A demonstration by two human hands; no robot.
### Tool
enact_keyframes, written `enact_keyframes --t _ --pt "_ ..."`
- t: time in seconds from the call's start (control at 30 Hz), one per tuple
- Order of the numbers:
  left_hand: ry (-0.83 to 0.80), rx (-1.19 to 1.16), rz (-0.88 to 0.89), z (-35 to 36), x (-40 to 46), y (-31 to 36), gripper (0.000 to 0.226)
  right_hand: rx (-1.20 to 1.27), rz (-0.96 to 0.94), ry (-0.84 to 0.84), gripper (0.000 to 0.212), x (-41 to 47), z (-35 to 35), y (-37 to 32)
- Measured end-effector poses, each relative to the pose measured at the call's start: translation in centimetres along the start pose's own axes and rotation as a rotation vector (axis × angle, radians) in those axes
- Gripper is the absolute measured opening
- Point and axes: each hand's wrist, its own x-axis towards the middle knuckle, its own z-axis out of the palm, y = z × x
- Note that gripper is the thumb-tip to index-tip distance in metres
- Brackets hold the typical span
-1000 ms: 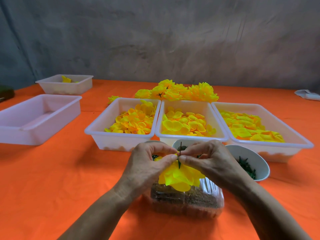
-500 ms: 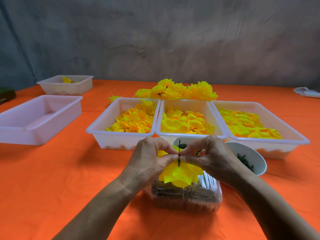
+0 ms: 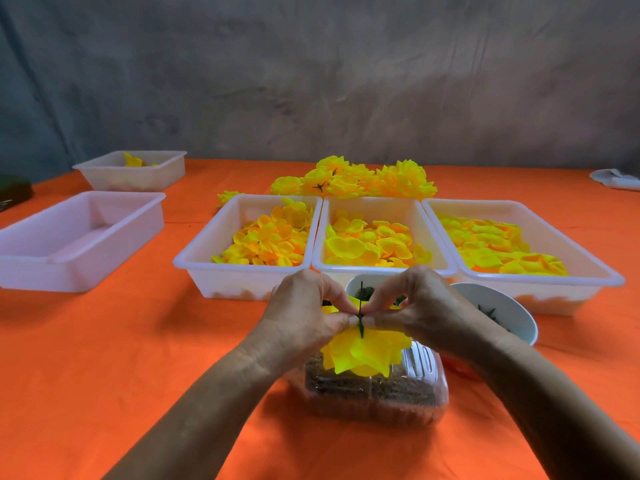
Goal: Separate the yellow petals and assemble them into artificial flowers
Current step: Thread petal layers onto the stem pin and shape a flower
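Fingers of both hands are pinching a green stem through stacked petals; finished flowers are piling up, trays remaining full.

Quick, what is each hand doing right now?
Left hand: pinching the green stem of the yellow flower.
Right hand: pinching the same stem from the other side.
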Motion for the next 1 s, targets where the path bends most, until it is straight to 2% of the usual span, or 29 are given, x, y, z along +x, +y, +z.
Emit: enact_keyframes --t 0.13,0.23,0.33,0.4,0.5,0.73,0.9,1.0 --pt "0.000 0.085 -0.001 0.6 0.1 -0.2 0.030 -0.090 0.056 0.017 0.008 0.0 0.5 -0.1" --pt "-0.022 0.111 -0.003 0.3 0.2 0.0 0.032 -0.136 0.057 0.041 0.008 -0.4 0.7 -0.4" --pt "-0.070 0.067 0.009 -0.3 0.2 -0.1 0.021 -0.012 0.078 0.055 0.004 -1.1 0.5 -0.3" --pt "-0.037 0.015 0.018 -0.3 0.2 -0.3 0.008 0.020 0.088 0.074 0.005 -1.2 0.6 -0.1" --pt "-0.004 -0.045 0.031 0.0 0.0 -0.5 0.010 0.032 0.093 0.117 0.007 -1.0 1.0 -0.1" --pt "-0.066 -0.090 0.119 0.1 0.9 -1.2 0.026 0.109 -0.063 0.120 0.014 -0.8 1.2 0.5" --pt "0.000 -0.125 0.254 0.8 0.8 -2.5 0.011 0.170 -0.139 0.138 0.022 -0.9 1.7 1.6" --pt "0.012 -0.157 0.258 1.0 0.6 -2.9 0.021 0.218 -0.161 0.140 0.018 -1.0 2.1 2.3"
